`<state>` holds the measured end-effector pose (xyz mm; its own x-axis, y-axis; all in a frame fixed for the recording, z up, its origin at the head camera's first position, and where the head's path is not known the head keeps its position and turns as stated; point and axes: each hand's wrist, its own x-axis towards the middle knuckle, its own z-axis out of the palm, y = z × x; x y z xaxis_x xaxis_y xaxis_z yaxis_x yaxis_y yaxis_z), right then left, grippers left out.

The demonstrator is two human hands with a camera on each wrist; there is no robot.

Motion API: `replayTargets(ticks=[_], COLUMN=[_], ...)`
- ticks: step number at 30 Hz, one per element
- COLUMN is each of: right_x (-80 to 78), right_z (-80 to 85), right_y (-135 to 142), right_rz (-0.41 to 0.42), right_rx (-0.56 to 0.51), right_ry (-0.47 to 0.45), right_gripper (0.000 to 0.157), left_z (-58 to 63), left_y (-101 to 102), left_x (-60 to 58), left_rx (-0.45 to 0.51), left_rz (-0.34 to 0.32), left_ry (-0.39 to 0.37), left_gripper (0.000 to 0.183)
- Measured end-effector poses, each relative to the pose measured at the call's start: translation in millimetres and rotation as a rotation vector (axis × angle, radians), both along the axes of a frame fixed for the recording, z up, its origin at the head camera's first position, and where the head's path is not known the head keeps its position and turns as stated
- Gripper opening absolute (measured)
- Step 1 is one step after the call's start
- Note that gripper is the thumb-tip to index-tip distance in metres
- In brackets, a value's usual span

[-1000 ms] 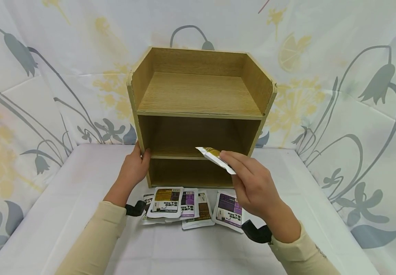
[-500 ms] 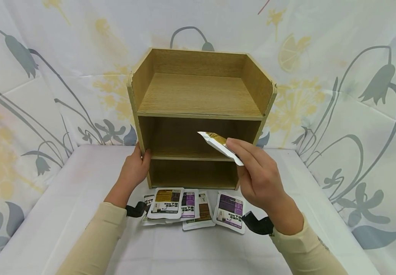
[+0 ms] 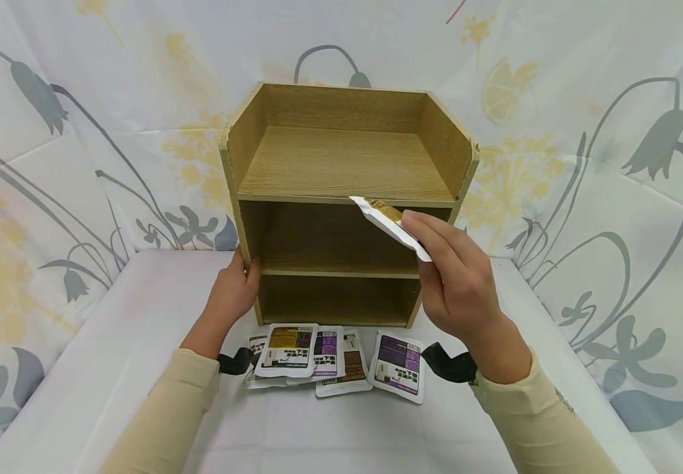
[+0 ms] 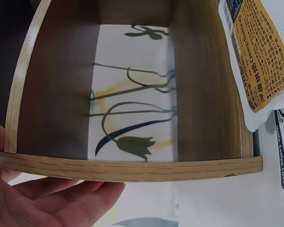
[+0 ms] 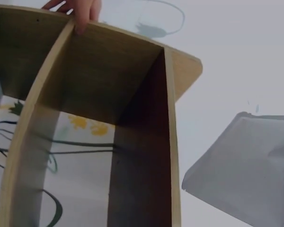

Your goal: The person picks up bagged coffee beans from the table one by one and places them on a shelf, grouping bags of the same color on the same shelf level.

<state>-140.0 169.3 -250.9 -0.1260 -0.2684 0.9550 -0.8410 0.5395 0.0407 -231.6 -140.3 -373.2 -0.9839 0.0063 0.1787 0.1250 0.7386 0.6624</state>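
Right hand (image 3: pixel 465 286) pinched flat, white-and-gold plastic pouch (image 3: pixel 391 225)
Left hand (image 3: pixel 231 289) gripped tan wooden shelving (image 3: pixel 341 164); pouch seemed light, pliable, best edge-held

Packet (image 3: pixel 387 218) in the right hand (image 3: pixel 462 283): white edges, gold-brown panel on the upper face; plain grey back in the right wrist view. Shelf unit (image 3: pixel 344 164): yellowish tan, wood-grained, darker brown inside the lower compartments. Ochre packet (image 3: pixel 286 350): white border, ochre panel beside a dark one, black lettering. Purple packet (image 3: pixel 329 349): white and purple. Brown packet (image 3: pixel 350 370): white border, brown panel. Rightmost packet (image 3: pixel 397 365): white border, purple panels, black and purple print. Backdrop (image 3: pixel 139 99): off-white, grey-blue drooping flowers, yellow blooms. Tablecloth (image 3: pixel 347 431): white. Sleeves (image 3: pixel 163 408): beige. Wrist mounts (image 3: pixel 450 364): black.
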Motion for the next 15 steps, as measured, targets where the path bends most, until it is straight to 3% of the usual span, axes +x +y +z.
replayTargets(ticks=[15], right_x=[-16.0], right_z=[13.3], right_y=[4.2], right_rz=[-0.098], right_rx=[0.01], right_ry=[0.019], right_gripper=[0.035], left_z=[0.1], left_y=[0.6], left_x=[-0.1], left_rx=[0.001], left_rz=[0.004], left_ry=[-0.009], left_gripper=[0.06])
